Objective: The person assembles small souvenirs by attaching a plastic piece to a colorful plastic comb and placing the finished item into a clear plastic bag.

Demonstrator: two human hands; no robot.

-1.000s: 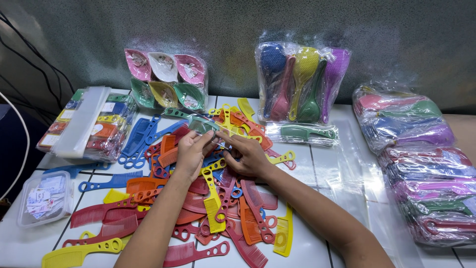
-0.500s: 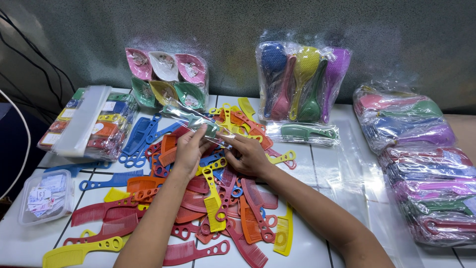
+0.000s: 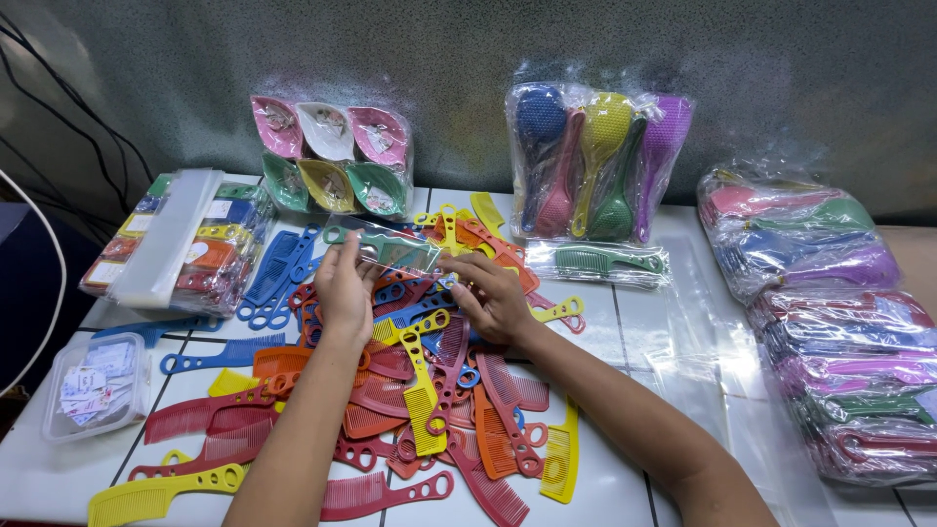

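Note:
A green comb in a clear plastic sleeve (image 3: 386,247) is held between both hands, lifted above a heap of loose coloured combs (image 3: 410,390) on the white table (image 3: 625,342). My left hand (image 3: 344,288) grips the sleeve's left part from below. My right hand (image 3: 491,296) pinches its right end. The comb's handle end sticks out at the upper left.
A bagged green comb (image 3: 597,262) lies right of the heap. Behind stand a pack of hairbrushes (image 3: 595,161) and a pack of leaf-shaped mirrors (image 3: 330,156). Stacked bagged combs (image 3: 830,322) fill the right side. Boxed packs (image 3: 181,239) and a small clear tub (image 3: 96,385) sit left.
Both hands have risen from the comb heap, lifting the sleeved green comb up and slightly away from the pile.

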